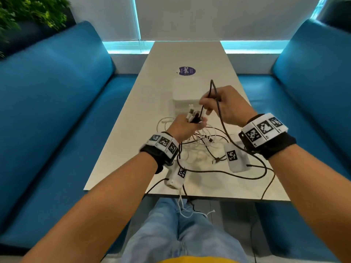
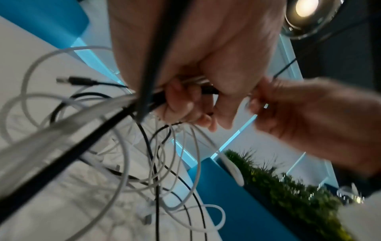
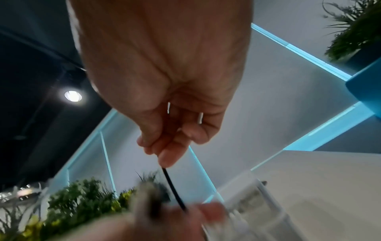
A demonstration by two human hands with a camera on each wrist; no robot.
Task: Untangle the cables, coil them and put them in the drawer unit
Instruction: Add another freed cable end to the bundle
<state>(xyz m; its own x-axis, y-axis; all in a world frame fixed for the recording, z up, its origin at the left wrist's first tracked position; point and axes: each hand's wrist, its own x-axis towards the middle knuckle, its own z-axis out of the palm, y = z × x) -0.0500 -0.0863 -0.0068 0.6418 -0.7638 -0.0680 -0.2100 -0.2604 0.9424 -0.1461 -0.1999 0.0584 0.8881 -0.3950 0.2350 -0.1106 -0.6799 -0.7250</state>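
The left hand clutched a bundle of cable ends, while the right hand, just beyond it, pinched a black cable looping upward from that bundle.

black wristbands, white tags, seemingly jeans

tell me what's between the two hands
A taut stretch of black cable runs from the left hand, which grips a bundle of plugs, to the right hand; the head view shows it.
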